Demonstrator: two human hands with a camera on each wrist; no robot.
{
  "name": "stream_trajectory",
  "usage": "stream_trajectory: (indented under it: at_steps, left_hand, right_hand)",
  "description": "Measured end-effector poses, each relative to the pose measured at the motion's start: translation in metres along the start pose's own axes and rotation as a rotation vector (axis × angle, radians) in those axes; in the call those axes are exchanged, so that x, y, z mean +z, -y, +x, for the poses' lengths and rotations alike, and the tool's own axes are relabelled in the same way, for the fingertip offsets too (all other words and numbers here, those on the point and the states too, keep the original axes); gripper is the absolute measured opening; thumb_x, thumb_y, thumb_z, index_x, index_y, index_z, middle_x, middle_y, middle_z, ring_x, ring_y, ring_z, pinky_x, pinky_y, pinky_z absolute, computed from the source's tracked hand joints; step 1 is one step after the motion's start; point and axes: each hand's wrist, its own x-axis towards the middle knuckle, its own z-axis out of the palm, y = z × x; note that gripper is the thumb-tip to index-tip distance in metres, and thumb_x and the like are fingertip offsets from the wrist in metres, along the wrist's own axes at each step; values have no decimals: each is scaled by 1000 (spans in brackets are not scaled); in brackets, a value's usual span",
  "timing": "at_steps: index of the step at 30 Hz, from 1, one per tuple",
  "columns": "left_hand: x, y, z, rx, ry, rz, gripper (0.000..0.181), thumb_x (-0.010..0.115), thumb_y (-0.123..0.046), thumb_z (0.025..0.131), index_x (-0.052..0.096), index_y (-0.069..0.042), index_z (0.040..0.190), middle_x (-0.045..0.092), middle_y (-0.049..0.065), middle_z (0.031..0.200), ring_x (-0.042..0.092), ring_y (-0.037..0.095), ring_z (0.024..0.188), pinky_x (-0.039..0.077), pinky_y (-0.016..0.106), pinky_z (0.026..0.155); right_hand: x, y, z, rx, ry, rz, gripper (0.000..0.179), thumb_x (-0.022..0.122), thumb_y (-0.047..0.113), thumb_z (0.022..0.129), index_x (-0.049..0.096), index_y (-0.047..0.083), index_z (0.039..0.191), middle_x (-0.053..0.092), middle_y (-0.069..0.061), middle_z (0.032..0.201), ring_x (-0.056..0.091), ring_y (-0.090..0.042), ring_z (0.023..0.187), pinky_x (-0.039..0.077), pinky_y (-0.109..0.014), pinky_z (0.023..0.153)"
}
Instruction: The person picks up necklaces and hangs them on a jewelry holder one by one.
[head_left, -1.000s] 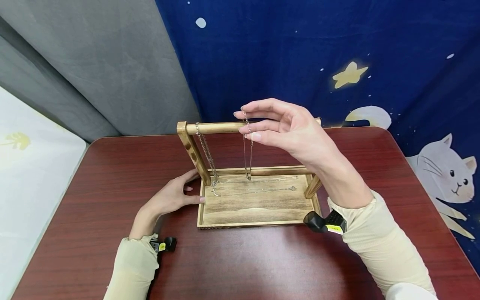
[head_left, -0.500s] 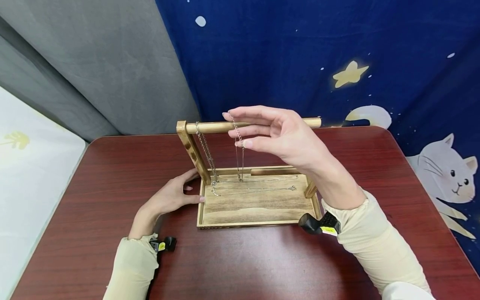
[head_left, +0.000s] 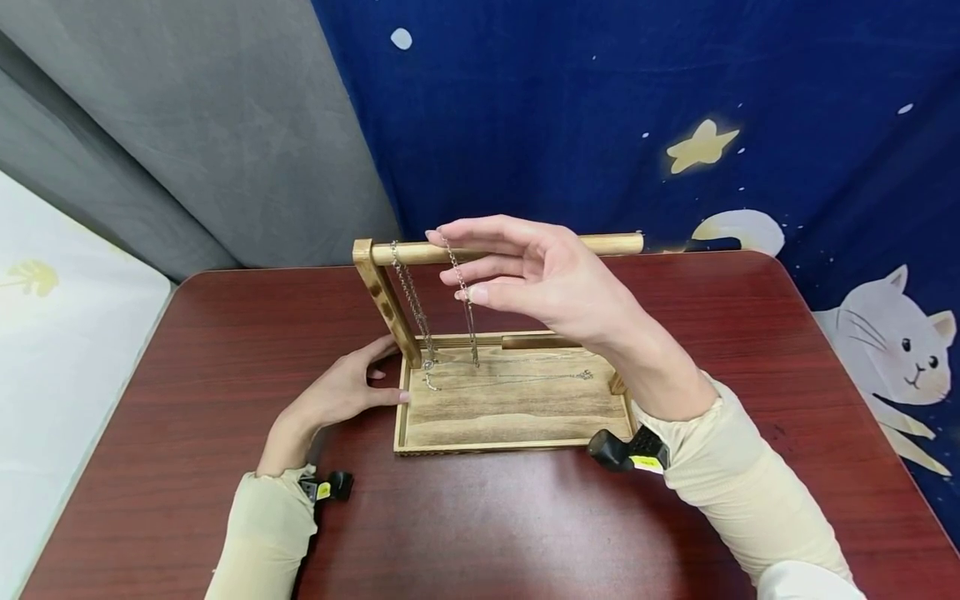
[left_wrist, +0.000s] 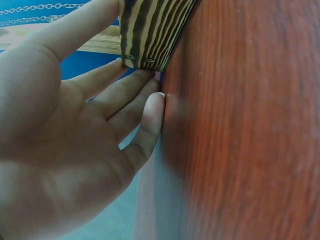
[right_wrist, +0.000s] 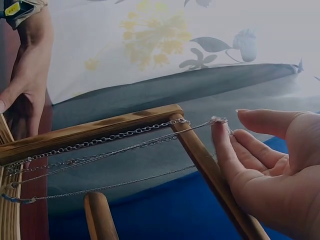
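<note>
Shifted left along wooden bar (head_left: 615, 244), center of frame: right hand (head_left: 525, 279), pinching thin necklace (head_left: 470, 321) at fingertips; gap to hanging chains (head_left: 408, 287), left of center, now narrower; left hand (head_left: 341, 392), fingers extended, touches left edge of tray (head_left: 517, 427), probably steadying it

Silver chain (right_wrist: 200, 125) in right fingers (right_wrist: 223, 150)

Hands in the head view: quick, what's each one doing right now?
Left hand: open, touching the wooden tray.
Right hand: holding a necklace.
</note>
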Motion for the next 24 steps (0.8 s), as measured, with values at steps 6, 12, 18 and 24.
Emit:
stream_trajectory:
  at_steps: [6,12,18,24]
  left_hand:
    - [0,-2,-1,-2,4,10,91,82,-25,84,30,-5,156,38,16,155,53,36,125,46,50,101]
    - [-1,-2,0,1,-2,-3,89,82,-23,84,31,-5,155,39,16,154,52,36,127,46,51,101]
    - [0,-1,1,8,0,-10,89,82,-23,84,31,-5,155,40,16,154,51,35,128,46,50,102]
    - [0,0,0,9,1,-25,89,82,-24,84,31,-6,155,40,15,154,49,34,130,45,50,102]
  right_hand:
    - [4,-2,3,11,8,-3,50,63,-7,91,54,0,140,57,-8,140,63,-30,117,52,-42,96]
    - [8,-4,8,9,15,-8,49,62,-7,92,54,0,140,58,-7,140,63,-28,117,52,-41,96]
    - [13,-6,12,-26,35,5,45,59,-8,94,55,-3,138,57,-12,139,63,-27,116,49,-41,101]
    - [17,-8,13,12,38,30,44,59,-8,94,55,-4,138,58,-13,138,61,-25,120,48,-40,102]
